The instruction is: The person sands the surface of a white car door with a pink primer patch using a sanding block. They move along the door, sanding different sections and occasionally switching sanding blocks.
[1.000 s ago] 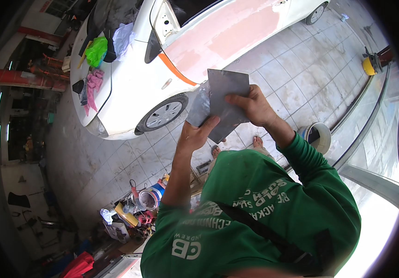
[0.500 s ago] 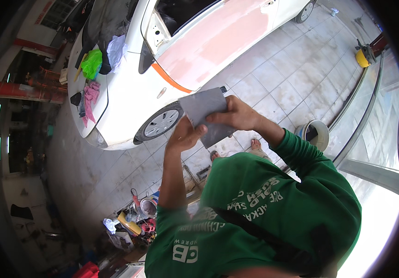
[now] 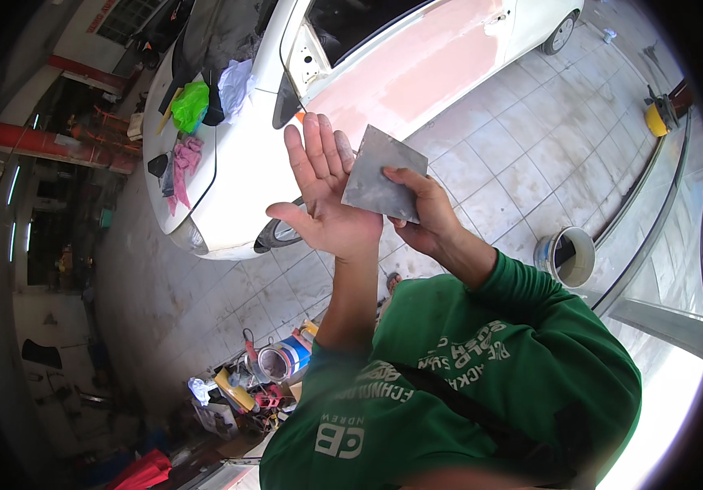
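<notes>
The left hand [image 3: 331, 220] has come away from the flat grey sheet [image 3: 380, 184] since half a second ago, when its thumb lay on the face; it is now open, palm up, fingers spread and thumb out to the left. The sheet has turned in the right hand [image 3: 429, 216], which alone grips it near one edge, thumb pressed on the upper face and fingers behind. It is up in front of the body, tilted, one corner overlapping the left palm's edge; whether they touch I cannot tell.

A one-sided pinch is the weak point, I judge: if the thumb eases, the sheet could pivot or slip and drop to the tiled floor [image 3: 490, 188]. The floor looks dusty and stained, so a fallen sheet might pick up grit. The little finger of the left hand carries a greyish smear; similar residue under the right thumb, which is hidden, would make slipping likelier. The sheet's edge sits close to the bare palm and could scrape it if either hand jerked. The white car [image 3: 241, 208], its door patched in pink [image 3: 417, 82], stands just beyond; a careless swing of the outstretched arms could knock a corner against its paint.
</notes>
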Action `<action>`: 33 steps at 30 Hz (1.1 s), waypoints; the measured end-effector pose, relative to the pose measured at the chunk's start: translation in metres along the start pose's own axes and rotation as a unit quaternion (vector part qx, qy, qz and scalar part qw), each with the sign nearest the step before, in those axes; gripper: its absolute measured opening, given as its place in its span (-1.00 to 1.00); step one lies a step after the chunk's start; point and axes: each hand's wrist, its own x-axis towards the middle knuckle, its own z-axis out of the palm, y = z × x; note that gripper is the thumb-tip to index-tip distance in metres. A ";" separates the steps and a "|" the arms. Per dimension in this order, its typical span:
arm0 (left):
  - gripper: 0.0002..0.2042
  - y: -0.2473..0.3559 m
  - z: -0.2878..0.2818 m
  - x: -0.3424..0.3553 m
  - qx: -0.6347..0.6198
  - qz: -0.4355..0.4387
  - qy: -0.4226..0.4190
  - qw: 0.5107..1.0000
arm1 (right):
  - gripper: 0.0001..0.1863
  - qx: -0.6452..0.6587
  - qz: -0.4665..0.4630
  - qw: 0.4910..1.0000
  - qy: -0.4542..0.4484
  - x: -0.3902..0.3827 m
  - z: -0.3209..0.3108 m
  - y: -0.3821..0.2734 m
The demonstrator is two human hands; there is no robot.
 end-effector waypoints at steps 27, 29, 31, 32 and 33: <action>-0.13 0.021 0.005 -0.013 -0.189 -0.041 -0.008 0.981 | -0.64 0.001 -0.007 0.997 -0.077 -0.018 0.018 -0.036; -0.13 0.027 0.005 0.001 -0.278 -0.057 0.001 0.959 | -0.66 -0.008 0.013 0.998 -0.066 -0.022 0.020 -0.032; -0.11 0.027 0.014 0.004 -0.306 -0.063 0.006 0.950 | -0.67 0.003 0.024 0.997 -0.067 -0.019 0.019 -0.021; -0.09 0.025 0.018 0.003 -0.327 -0.064 0.007 0.943 | -0.68 0.009 0.028 0.997 -0.066 -0.017 0.018 -0.018; -0.08 0.024 0.021 0.001 -0.346 -0.065 0.010 0.936 | -0.68 0.014 0.032 0.996 -0.080 -0.016 0.017 -0.017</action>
